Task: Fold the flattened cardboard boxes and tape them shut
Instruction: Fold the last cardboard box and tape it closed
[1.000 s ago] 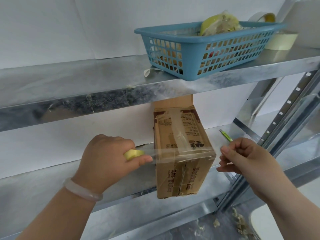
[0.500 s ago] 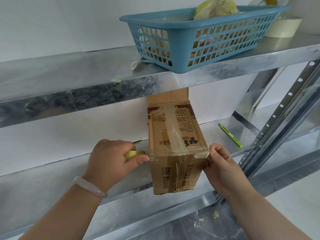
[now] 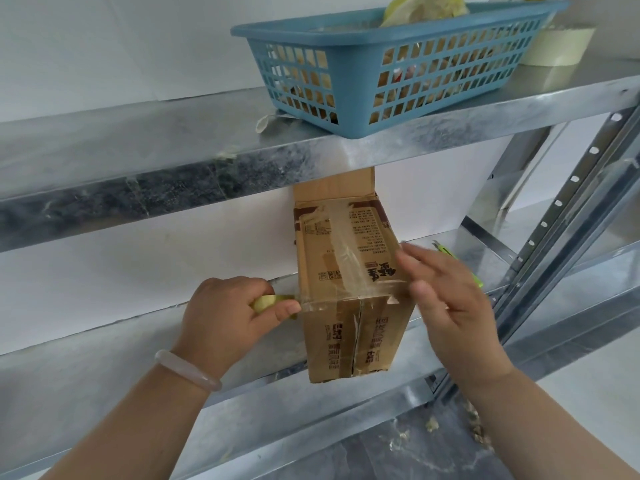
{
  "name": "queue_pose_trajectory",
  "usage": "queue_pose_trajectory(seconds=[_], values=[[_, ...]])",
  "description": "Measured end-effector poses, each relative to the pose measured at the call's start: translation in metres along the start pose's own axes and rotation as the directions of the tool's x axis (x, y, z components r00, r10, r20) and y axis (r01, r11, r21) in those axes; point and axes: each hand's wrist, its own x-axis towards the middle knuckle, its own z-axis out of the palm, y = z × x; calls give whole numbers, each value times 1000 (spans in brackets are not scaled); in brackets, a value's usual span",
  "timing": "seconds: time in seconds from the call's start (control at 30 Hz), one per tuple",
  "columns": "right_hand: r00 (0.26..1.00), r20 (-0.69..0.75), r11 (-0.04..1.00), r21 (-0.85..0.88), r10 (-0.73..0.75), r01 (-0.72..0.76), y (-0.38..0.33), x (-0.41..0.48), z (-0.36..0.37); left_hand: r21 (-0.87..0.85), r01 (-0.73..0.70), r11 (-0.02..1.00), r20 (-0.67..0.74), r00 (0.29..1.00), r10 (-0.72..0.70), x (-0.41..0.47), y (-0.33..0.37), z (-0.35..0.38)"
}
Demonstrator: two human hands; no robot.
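overhead, a blue basket [image 3: 349,50] holds crumpled bags [image 3: 426,10]. left grip [image 3: 221,317] pinches the tape roll [image 3: 267,302]; right grip [image 3: 453,303], spread, touches the box [image 3: 346,341].

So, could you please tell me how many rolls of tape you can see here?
2: a yellow roll in the left hand beside the box, and a cream roll on the top shelf, right of the basket. More may hide in the basket.

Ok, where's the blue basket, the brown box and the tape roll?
blue basket [image 3: 349,84]: head view, on its near corner.
brown box [image 3: 341,341]: head view, on its near printed face.
tape roll [image 3: 265,302]: head view, on its yellow-green edge.
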Motion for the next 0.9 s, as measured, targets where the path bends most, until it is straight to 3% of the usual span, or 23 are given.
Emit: queue_pose_trajectory(seconds=[0.03,0.1,0.2,0.33,0.43,0.57,0.67,0.73,0.83,0.9], values=[[990,54,989,-71,-128,132,0,4,2,-7,5,1000,0,1000,-5,0,0,1],[965,107,952,-170,-239,255,4,6,6,-23,9,1000,-2,1000,-9,0,-1,1],[941,164,924,-200,-297,326,9,11,2,-38,15,999,-3,1000,-15,-1,-4,0],[849,378,809,-318,-370,494,9,20,-13,-51,27,998,-3,1000,-27,-1,-6,0],[837,442,746,-426,-322,512,-4,25,-20,-45,30,999,-6,1000,-31,0,-4,1],[859,425,754,-454,-286,476,-47,34,12,-32,72,997,-20,997,-73,1,-2,1],[804,588,759,-482,-90,438,-65,34,47,-3,82,997,-54,995,-82,0,0,2],[794,606,742,-511,-46,434,-64,34,54,-60,70,996,-115,990,-76,-3,-4,0],[798,596,708,-525,-91,473,-61,34,53,-243,-66,968,-153,988,28,-9,-17,-6],[802,583,696,-521,-131,493,-58,31,52,-222,-200,954,-134,976,173,-12,-24,-8]])
